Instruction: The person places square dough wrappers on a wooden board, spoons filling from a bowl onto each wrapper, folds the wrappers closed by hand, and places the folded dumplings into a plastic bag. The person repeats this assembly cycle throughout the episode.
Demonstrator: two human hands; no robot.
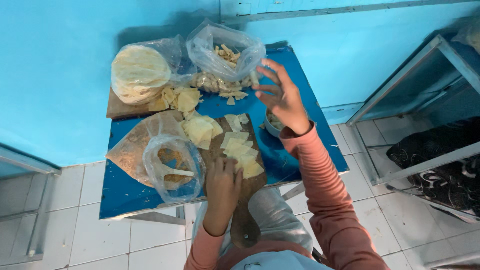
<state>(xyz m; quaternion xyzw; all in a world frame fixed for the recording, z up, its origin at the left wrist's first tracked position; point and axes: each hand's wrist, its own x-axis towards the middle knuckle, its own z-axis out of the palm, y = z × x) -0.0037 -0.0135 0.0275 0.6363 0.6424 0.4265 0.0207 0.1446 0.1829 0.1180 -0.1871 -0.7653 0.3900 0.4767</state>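
My left hand [222,186] rests flat on a wooden cutting board [239,197], its fingers touching a row of pale square dough pieces [241,152]. My right hand [282,97] hovers with fingers spread above the blue table [127,197], just in front of a clear plastic bag of fried strips [225,55] and over a small metal bowl [271,125]. It holds nothing. A pile of dough squares [201,129] lies at the board's far end.
A bag of stacked round flatbreads [141,72] sits on a second wooden board [120,109] at the back left. A clear bag with brown filling and a white spoon [172,172] lies front left. A metal frame [400,95] stands right, over white floor tiles.
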